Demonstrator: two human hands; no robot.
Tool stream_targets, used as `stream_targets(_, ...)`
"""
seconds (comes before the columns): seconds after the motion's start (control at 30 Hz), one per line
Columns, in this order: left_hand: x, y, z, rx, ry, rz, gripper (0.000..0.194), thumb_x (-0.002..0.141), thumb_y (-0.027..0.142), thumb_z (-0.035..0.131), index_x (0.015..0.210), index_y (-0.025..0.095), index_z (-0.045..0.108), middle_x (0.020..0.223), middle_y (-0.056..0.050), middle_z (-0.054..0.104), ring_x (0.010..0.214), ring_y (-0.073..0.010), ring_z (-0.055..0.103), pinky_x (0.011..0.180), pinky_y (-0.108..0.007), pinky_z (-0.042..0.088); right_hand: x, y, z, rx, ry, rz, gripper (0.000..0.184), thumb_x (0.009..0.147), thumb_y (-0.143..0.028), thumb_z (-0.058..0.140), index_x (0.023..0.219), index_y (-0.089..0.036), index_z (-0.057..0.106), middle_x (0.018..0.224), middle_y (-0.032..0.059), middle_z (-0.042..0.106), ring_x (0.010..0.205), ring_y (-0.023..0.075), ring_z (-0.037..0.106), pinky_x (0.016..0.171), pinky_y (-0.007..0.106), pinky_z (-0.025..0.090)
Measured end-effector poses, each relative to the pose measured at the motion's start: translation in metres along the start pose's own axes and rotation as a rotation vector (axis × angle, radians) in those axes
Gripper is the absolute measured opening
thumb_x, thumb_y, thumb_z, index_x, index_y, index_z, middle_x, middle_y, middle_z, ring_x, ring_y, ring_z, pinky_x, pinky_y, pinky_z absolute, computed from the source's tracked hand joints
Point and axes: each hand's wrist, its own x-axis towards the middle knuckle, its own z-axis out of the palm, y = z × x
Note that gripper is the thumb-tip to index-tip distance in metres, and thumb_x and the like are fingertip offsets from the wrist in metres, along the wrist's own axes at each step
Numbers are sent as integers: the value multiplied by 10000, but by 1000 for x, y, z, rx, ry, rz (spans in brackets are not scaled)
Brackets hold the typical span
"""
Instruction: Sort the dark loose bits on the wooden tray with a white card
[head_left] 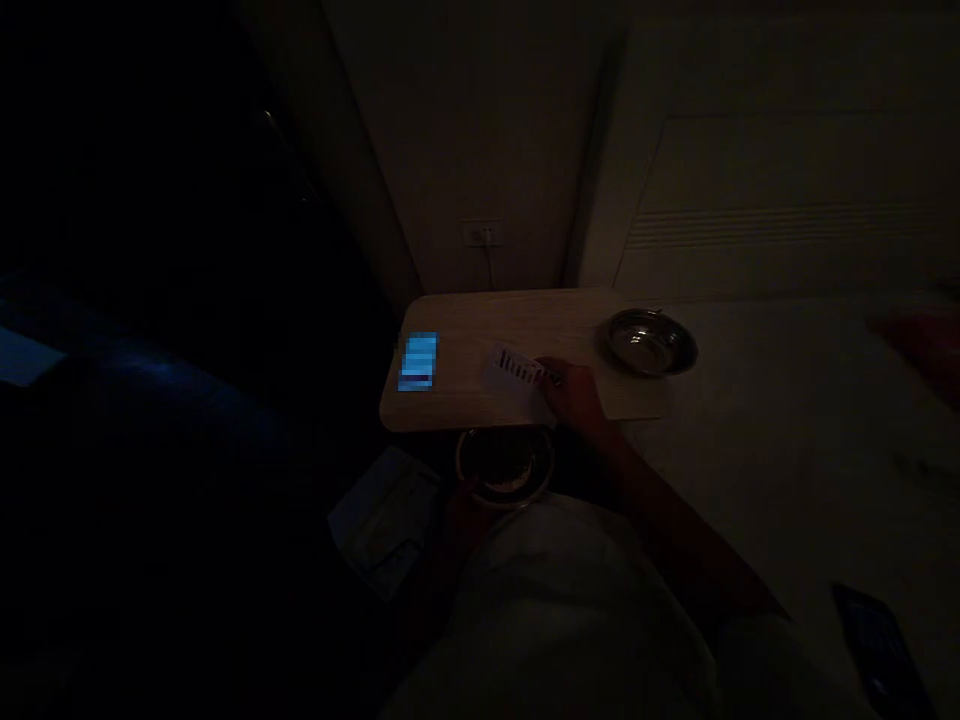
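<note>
The steel bowl (675, 345) sits at the far right corner of the desk (465, 318) and seems to reach past the right edge; a bump from the right forearm, which crosses near that side, could tip it off. The second bowl (517, 504) is just beside the near edge, at the person's lap, with the left hand (466, 515) at its rim; if that grip is loose, leaning forward could knock it against the edge and spill whatever it holds. The dimness makes either slip likelier, as rims and edges are hard to see. The phone (418, 362), lit, lies flat by the left edge, where a wide sweep could push it over.

The right hand (571, 392) comes in from the lower right, forearm slanting forward and left, wrist above the near edge, right of its middle. Its fingers are closed on the right end of the card (517, 390), which lies over the desk, tilted, with rows of dark marks. Whether the left hand's fingers are clamped on the rim or merely touching it, I cannot tell.
</note>
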Motion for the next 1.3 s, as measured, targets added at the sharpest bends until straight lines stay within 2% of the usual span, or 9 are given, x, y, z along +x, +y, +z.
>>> stream_targets(0.17,1,-1,-5,25,-35,-47,382,864,291,603,1216,164,676,1104,-98,780,1198,-313,648,1148,-515,365,22,8,-5,-74,19,24,328,884,-176,570,1172,-172,729,1094,107,770,963,257,732,902,345,539)
stream_targets(0.4,0,0,-3,8,-26,-41,389,871,238,567,1236,148,668,1113,-112,775,1198,-319,647,1139,-535,369,35,10,-12,-116,101,11,330,884,-183,561,1168,-176,729,1091,106,771,954,257,732,890,343,541)
stream_targets(0.5,0,1,0,-14,-31,-43,345,885,233,547,1182,131,689,1121,-117,774,1167,-301,667,1153,-520,352,33,9,-12,-146,75,-1,339,894,-193,542,1178,-186,726,1068,102,777,914,255,737,864,339,544)
stream_targets(0.63,-1,1,1,8,43,-53,276,899,217,536,1076,118,723,1043,-116,793,1069,-277,714,1166,-507,334,27,9,-10,-175,19,-24,354,892,-185,538,1195,-195,720,1077,101,775,921,261,737,874,343,538)
stream_targets(0.8,-4,1,2,-26,-29,16,333,890,201,571,1196,187,702,1101,-85,784,1156,-292,677,1172,-537,314,25,9,-10,-155,5,-41,358,891,-172,532,1196,-207,717,1095,90,772,924,253,740,863,335,545)
stream_targets(0.93,-2,0,3,-19,-37,-12,419,890,239,568,1297,175,643,1204,-102,748,1261,-318,607,1179,-560,301,26,6,-12,-152,-29,-61,359,873,-156,545,1176,-215,727,1112,84,769,961,258,736,901,342,537)
stream_targets(1.03,0,-1,1,1,-37,-33,447,892,277,558,1327,194,627,1209,-95,746,1296,-328,576,1173,-557,322,24,4,-12,-142,-47,-67,368,868,-145,544,1179,-220,727,1124,81,766,981,255,734,908,338,536)
stream_targets(1.17,3,-1,-6,11,-2,-20,363,870,234,588,1210,163,691,1112,-111,777,1251,-335,612,1163,-566,336,22,3,-12,-142,-50,-45,378,886,-154,530,1210,-210,715,1106,90,770,970,254,736,891,337,541)
stream_targets(1.3,2,-1,-11,13,-4,4,341,832,178,599,1154,199,708,1107,-81,779,1265,-316,602,1149,-537,369,19,1,-13,-128,-88,-96,389,869,-134,540,1208,-205,717,1127,86,765,979,257,735,901,336,536)
